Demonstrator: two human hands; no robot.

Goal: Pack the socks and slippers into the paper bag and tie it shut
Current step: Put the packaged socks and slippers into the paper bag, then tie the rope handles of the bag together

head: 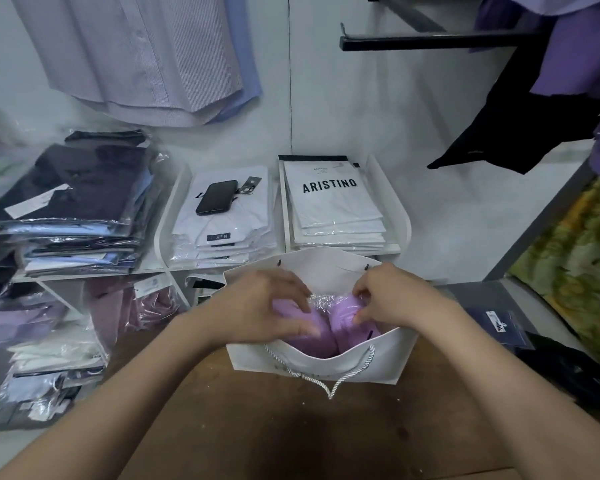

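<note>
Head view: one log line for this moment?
stage: packing | left hand, right hand: pressing plastic-wrapped purple slippers into white paper bag | bag: open, untied

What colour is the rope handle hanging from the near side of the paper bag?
White, a twisted cord; the rope handle shows best in the head view, against the brown table.

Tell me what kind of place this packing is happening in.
Most likely a clothing shop or its stockroom. Folded shirts sealed in plastic sit stacked on white shelves, one pack printed ARISTINO; more shirts hang on the wall, and a white paper bag is being packed.
</note>
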